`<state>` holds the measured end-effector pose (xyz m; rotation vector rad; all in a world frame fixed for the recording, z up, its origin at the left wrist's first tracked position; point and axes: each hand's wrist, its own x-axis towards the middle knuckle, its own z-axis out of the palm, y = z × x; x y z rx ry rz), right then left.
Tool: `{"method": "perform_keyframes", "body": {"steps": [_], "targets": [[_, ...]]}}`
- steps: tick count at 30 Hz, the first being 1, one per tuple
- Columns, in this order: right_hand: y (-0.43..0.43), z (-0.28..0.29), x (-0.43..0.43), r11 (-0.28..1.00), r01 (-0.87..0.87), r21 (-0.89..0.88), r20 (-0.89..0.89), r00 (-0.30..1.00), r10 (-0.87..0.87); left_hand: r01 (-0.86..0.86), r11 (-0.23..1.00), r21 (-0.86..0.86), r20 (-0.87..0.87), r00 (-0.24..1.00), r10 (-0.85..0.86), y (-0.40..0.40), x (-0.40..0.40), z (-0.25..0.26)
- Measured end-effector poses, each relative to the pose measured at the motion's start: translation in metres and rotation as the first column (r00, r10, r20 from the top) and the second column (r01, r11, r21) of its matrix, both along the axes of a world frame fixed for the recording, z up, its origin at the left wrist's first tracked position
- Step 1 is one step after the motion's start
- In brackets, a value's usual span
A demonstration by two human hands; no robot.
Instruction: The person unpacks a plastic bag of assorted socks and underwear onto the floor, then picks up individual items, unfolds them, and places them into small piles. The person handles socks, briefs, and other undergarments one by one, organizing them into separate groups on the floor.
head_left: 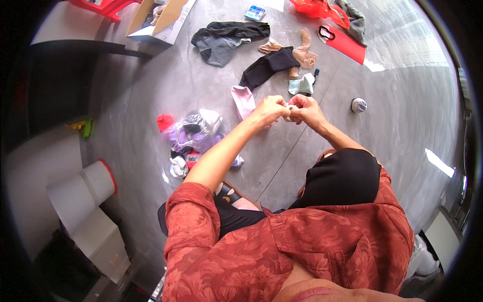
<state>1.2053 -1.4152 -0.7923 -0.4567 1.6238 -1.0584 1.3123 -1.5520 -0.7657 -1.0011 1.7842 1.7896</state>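
Note:
Both my hands meet in front of me, above the grey floor. My left hand (271, 107) pinches one side of a small, light pinkish rolled piece of fabric (291, 114), perhaps a sock. On its other side my right hand (306, 108) grips it too; the fingers hide much of it. Just left of my left hand lies a pink sock (243, 101). Beyond the hands are a pale mint sock (302, 84), a dark marker (316, 75) and a long black cloth piece (267, 67). A rolled grey-and-white sock (359, 105) sits to the right.
A clear plastic bag of clothing (196, 130) lies at left beside a white crumpled cloth (179, 167). Farther off are a grey garment (219, 49), beige stockings (305, 53), a red card (345, 47), a red plastic bag (313, 8) and a cardboard box (160, 22).

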Motion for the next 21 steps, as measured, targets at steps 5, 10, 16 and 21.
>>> {"method": "perform_keyframes", "body": {"steps": [5, 10, 16, 21], "targets": [[-0.029, 0.015, -0.017, 0.778, -0.601, 0.18, -0.616, 0.548, 0.566, 0.167, 0.919, -0.357, 0.014, 0.985, -0.174, -0.039, 0.011, -0.018], [-0.114, 0.03, -0.017, 0.53, -0.812, 0.246, -0.82, 0.118, 0.56, 0.104, 0.874, -0.475, 0.117, 0.992, -0.055, -0.102, 0.026, 0.0], [-0.235, -0.013, -0.009, 0.488, -0.759, 0.43, -0.87, -0.203, 0.45, -0.239, 0.918, -0.316, 0.045, 0.963, 0.266, -0.153, 0.065, -0.009], [-0.265, -0.059, -0.003, 0.7, -0.647, 0.301, -0.951, -0.256, 0.172, -0.362, 0.902, -0.233, 0.039, 0.924, 0.381, -0.162, 0.1, -0.015]]}}
